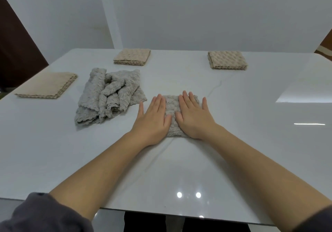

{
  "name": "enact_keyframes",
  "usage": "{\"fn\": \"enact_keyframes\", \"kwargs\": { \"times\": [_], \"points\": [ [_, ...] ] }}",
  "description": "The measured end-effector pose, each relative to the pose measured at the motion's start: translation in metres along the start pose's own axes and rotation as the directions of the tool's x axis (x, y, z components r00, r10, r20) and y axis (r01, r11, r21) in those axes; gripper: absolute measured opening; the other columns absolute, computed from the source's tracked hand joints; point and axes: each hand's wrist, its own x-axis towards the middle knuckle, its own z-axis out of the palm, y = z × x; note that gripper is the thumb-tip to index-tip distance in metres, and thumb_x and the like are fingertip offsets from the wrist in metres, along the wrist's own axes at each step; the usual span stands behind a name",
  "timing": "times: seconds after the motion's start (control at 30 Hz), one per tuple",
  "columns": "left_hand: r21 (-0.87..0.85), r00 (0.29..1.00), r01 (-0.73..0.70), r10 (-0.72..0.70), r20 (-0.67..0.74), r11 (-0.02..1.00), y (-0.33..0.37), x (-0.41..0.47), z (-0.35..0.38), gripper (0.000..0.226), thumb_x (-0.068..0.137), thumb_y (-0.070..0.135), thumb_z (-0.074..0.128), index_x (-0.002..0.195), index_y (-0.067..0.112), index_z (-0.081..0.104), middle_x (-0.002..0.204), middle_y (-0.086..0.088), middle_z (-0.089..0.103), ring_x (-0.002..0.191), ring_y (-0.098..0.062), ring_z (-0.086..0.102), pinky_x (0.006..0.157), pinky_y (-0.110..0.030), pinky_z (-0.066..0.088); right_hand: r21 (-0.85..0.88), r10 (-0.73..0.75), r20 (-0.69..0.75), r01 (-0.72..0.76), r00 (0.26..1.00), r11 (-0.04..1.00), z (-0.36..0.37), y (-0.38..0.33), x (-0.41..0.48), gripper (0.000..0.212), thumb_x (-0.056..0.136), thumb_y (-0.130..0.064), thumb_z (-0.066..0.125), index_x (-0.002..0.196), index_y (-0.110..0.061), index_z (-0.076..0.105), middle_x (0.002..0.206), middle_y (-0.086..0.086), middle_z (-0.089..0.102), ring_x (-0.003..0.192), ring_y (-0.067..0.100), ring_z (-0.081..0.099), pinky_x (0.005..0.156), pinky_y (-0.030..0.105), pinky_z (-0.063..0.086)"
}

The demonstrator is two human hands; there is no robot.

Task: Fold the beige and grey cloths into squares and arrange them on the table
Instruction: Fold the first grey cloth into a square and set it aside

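Observation:
A folded grey cloth (172, 108) lies on the white table (251, 124) in front of me. My left hand (153, 120) and my right hand (193, 117) both press flat on it, fingers straight, side by side, hiding most of it. A crumpled pile of grey cloths (109, 95) sits just to the left of my left hand. Three folded beige squares lie on the table: one at the far left (46, 85), one at the back middle (132, 56), one at the back right (227, 60).
The table's near edge (161, 212) runs below my forearms. White walls stand behind the table, with a dark brown panel (16, 48) at the left. Bright reflections show on the glossy top at the right.

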Motion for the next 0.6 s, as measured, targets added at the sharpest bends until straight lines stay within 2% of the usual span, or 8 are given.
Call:
{"fn": "enact_keyframes", "kwargs": {
  "times": [0.17,0.27,0.33,0.37,0.43,0.47,0.53,0.6],
  "points": [
    [0.003,1.000,0.011,-0.011,0.005,1.000,-0.003,0.004,0.001,0.063,0.102,0.042,0.013,0.155,0.013,-0.005,0.163,0.001,-0.012,0.148,-0.009,-0.013,0.119,-0.048,-0.010,0.024,-0.014,-0.015,0.014,1.000,1.000,0.005,0.000,-0.003,0.063,0.102,-0.039,0.016,0.155,-0.009,-0.002,0.163,0.006,-0.009,0.150,0.020,-0.012,0.119,0.048,-0.008],
    [-0.063,1.000,-0.016,0.016,-0.005,0.998,-0.007,0.004,0.001,0.068,0.100,0.050,0.012,0.155,0.016,-0.007,0.163,0.002,-0.015,0.147,-0.007,-0.016,0.119,-0.048,-0.011,0.051,-0.028,0.001,0.027,1.000,0.998,0.000,0.002,-0.003,0.062,0.102,-0.038,0.018,0.156,-0.010,0.000,0.163,0.005,-0.006,0.150,0.020,-0.010,0.119,0.049,-0.008],
    [-0.112,0.986,-0.164,0.158,-0.061,0.980,-0.016,-0.005,-0.004,0.079,0.093,0.064,0.013,0.154,0.021,-0.012,0.161,0.003,-0.021,0.146,-0.006,-0.022,0.119,-0.046,-0.011,0.152,-0.060,-0.023,0.063,0.998,0.986,-0.005,0.007,-0.002,0.058,0.103,-0.035,0.021,0.156,-0.014,0.009,0.163,0.004,0.007,0.150,0.018,-0.001,0.119,0.050,-0.008],
    [-0.076,0.959,-0.277,0.270,-0.084,0.958,-0.021,-0.012,-0.008,0.085,0.090,0.069,0.016,0.154,0.022,-0.014,0.160,0.004,-0.024,0.145,-0.007,-0.023,0.120,-0.044,-0.010,0.217,-0.067,-0.072,0.081,0.995,0.973,-0.008,0.011,-0.002,0.054,0.103,-0.033,0.022,0.154,-0.017,0.016,0.161,0.004,0.020,0.149,0.018,0.009,0.119,0.050,-0.007],
    [0.084,0.905,-0.412,0.418,-0.080,0.907,-0.035,-0.022,-0.014,0.096,0.086,0.076,0.026,0.153,0.023,-0.016,0.159,0.004,-0.026,0.146,-0.010,-0.022,0.120,-0.041,-0.009,0.296,-0.035,-0.194,0.093,0.980,0.951,-0.013,0.020,-0.002,0.046,0.103,-0.030,0.024,0.147,-0.022,0.032,0.144,0.000,0.048,0.139,0.016,0.034,0.119,0.050,-0.001],
    [0.147,0.910,-0.393,0.407,-0.078,0.908,-0.043,-0.024,-0.016,0.100,0.084,0.078,0.029,0.153,0.023,-0.017,0.159,0.004,-0.027,0.147,-0.011,-0.022,0.121,-0.041,-0.008,0.285,-0.009,-0.236,0.077,0.972,0.955,-0.015,0.024,-0.003,0.043,0.103,-0.031,0.024,0.143,-0.022,0.038,0.132,-0.001,0.058,0.130,0.017,0.045,0.119,0.049,0.005],
    [0.177,0.948,-0.246,0.275,-0.160,0.953,-0.057,-0.025,-0.024,0.100,0.086,0.069,0.041,0.154,0.019,-0.013,0.160,0.000,-0.024,0.148,-0.015,-0.018,0.122,-0.046,-0.002,0.154,0.050,-0.325,0.001,0.944,0.988,-0.021,0.031,-0.009,0.044,0.099,-0.033,0.020,0.125,-0.021,0.053,0.099,0.000,0.070,0.101,0.021,0.062,0.111,0.044,0.023],
    [0.071,0.955,-0.099,0.115,-0.275,0.993,-0.062,-0.025,-0.031,0.085,0.093,0.035,0.053,0.156,0.014,-0.001,0.163,-0.004,-0.012,0.150,-0.017,-0.008,0.122,-0.046,0.006,0.064,0.088,-0.403,-0.068,0.911,0.996,-0.028,0.036,-0.019,0.051,0.091,-0.037,0.012,0.096,-0.017,0.059,0.066,-0.001,0.064,0.067,0.025,0.059,0.095,0.041,0.035]
  ]
}}
